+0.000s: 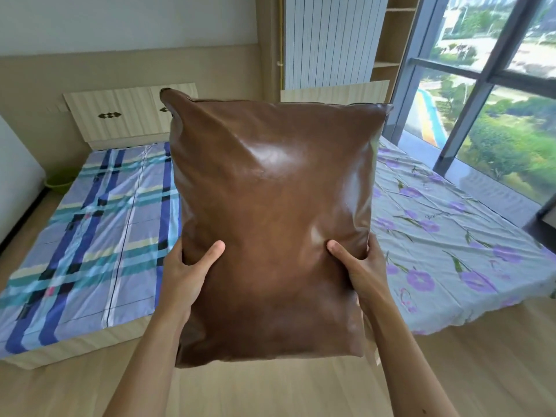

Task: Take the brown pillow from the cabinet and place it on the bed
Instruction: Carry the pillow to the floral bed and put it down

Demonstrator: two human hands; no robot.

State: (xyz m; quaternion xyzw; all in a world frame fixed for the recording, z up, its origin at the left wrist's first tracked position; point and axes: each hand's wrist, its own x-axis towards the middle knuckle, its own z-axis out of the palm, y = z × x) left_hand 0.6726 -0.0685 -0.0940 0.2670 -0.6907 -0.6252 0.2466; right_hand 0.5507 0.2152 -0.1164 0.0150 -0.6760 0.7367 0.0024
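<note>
A large glossy brown pillow [270, 224] is held upright in front of me and fills the middle of the view. My left hand [186, 272] grips its left edge with the thumb pressed into the front. On the opposite edge my right hand [361, 266] grips the same way. Behind the pillow lie two beds side by side: one with a blue plaid sheet [90, 236] on the left, one with a grey sheet printed with purple flowers [445, 236] on the right. The gap between them is hidden by the pillow.
Pale headboards [120, 115] stand against the far wall. A green basin [58, 183] sits on the floor left of the plaid bed. Tall windows [481, 115] run along the right side. Light wooden floor [270, 392] lies below the pillow at my feet.
</note>
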